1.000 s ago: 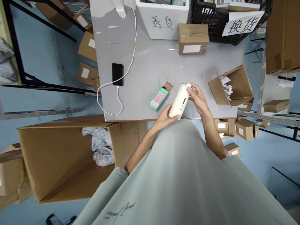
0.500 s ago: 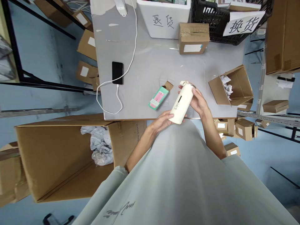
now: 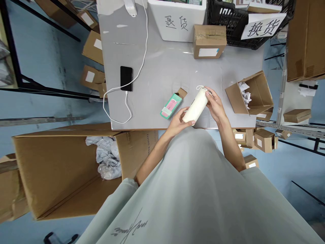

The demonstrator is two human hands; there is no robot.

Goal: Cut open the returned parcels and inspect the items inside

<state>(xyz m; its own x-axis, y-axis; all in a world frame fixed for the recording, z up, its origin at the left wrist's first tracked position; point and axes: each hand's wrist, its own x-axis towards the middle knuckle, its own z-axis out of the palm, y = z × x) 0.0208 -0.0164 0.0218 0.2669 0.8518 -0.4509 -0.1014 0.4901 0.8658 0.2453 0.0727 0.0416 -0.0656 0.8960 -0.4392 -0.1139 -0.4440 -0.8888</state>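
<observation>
I hold a cream-white bottle [image 3: 196, 106] slanted over the near edge of the grey table [image 3: 162, 67]. My left hand [image 3: 179, 121] grips its lower end, fingers curled round the base. My right hand [image 3: 214, 105] is closed round the upper end near the cap, where a thin loop sticks out. Just left of the bottle a green and pink carton [image 3: 171, 106] lies on the table with its end flap open.
A black phone [image 3: 126, 78] lies on a white cable. An open cardboard box [image 3: 250, 93] with crumpled paper sits at the right edge, a sealed box [image 3: 209, 41] at the back beside a white bin [image 3: 177, 18] and a black crate [image 3: 236, 20]. A large open box [image 3: 68, 169] stands on the floor, left.
The bottle has been turned in my hands: the dark stripe and lettering seen earlier now face away. It also sits slightly higher over the table edge than half a second ago.
</observation>
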